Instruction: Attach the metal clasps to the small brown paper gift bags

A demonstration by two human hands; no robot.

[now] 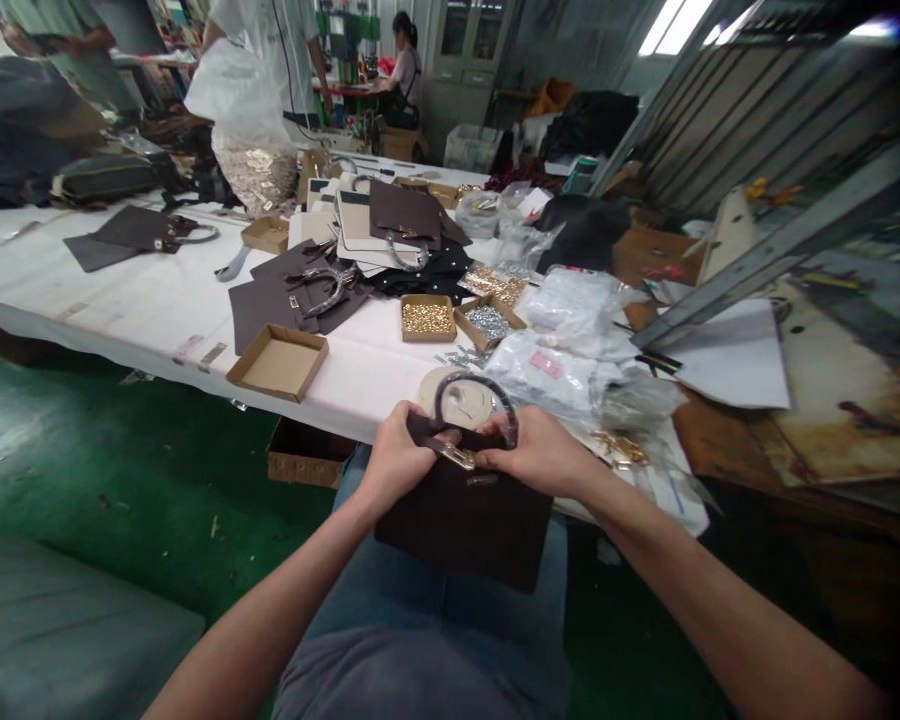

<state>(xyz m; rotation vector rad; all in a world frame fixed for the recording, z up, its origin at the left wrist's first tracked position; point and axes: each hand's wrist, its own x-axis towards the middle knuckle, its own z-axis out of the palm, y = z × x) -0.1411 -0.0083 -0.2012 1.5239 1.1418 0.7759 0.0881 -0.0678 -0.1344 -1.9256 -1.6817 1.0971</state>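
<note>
Over my lap hangs a dark brown bag panel (465, 525) with a curved handle (487, 380) wrapped in clear film. My left hand (403, 450) pinches a dark strap at the panel's upper left. At the upper right, my right hand (529, 448) grips the panel near the foot of the handle. Between my fingers lies a shiny metal buckle (456, 455), tilted down to the right. My fingertips partly hide the strap and the buckle. A pale round disc (431, 385) lies on the table just behind the handle.
The white table (150, 315) bears an open cardboard tray (279, 362), a box of gold-coloured studs (427, 318) and a box of silver-coloured pieces (489, 322). Brown bag panels (289, 285) are piled behind. Plastic bags (547, 365) lie right, near a slanted metal post (780, 240). Other people stand and sit beyond.
</note>
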